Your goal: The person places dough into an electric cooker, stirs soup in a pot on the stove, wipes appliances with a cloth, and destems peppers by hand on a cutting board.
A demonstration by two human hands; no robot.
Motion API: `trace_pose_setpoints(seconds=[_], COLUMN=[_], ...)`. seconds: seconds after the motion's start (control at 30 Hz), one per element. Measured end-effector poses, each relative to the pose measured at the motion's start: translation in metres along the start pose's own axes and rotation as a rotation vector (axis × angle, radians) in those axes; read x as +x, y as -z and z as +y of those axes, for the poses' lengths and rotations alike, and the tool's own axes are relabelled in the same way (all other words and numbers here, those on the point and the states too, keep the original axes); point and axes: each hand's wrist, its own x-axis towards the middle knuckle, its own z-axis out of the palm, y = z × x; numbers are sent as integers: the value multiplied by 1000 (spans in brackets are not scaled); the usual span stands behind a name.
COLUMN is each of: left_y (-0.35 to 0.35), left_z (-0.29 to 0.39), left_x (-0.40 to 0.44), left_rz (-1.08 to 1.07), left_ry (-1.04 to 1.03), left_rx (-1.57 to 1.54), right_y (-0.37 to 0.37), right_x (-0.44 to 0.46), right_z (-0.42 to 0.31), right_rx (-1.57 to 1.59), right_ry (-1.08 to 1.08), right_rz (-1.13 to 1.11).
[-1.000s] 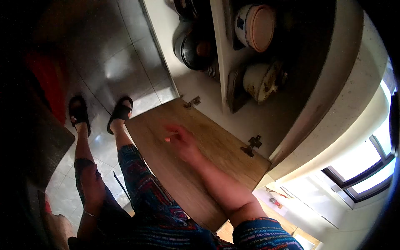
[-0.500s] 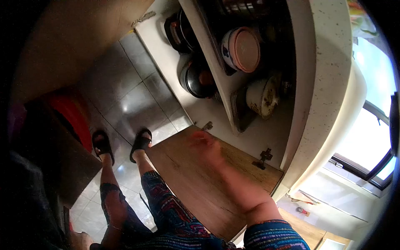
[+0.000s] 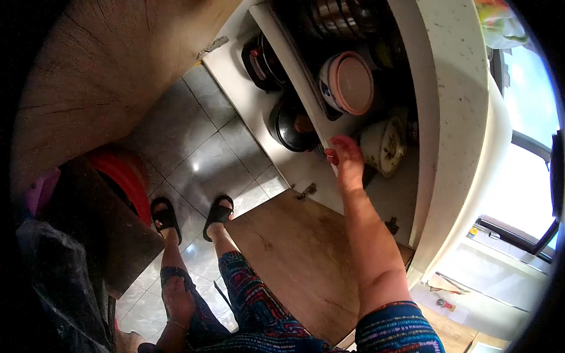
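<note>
Head cam: R hand (image 3: 346,157) loosely uncurled nr pale pot (image 3: 384,148), L hand (image 3: 178,299) on leg (image 3: 172,273), can't tell grip.

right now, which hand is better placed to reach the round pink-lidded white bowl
Probably the right hand: it is raised beside the white cabinet shelf, near the round pink-lidded white bowl; the left hand is down at the patterned trousers.

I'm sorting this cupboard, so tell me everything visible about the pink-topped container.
The pink-topped container is round, its white body marked dark blue, its flat top pale with a deeper pink rim. Material is unclear. It appears upright and closed on the shelf, near a brown-blotched pale vessel. The right hand is apart from it.
</note>
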Motion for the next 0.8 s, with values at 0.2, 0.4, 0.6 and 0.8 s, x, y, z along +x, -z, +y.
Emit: trace_pose_setpoints(seconds=[0.2, 0.4, 0.6, 0.8], left_y=[-1, 14, 11, 16], left_z=[3, 17, 11, 17], left_x=[9, 16, 17, 18], left_rz=[-70, 1, -152, -147], left_ry=[83, -34, 27, 82], left_rx=[-50, 80, 91, 43], right_y=[71, 178, 218, 217], right_x=[47, 67, 83, 119], right_z=[38, 53, 66, 51], right_rx=[-329, -572, -1173, -1463], right_ry=[189, 434, 442, 54], right_rz=[221, 550, 611, 556])
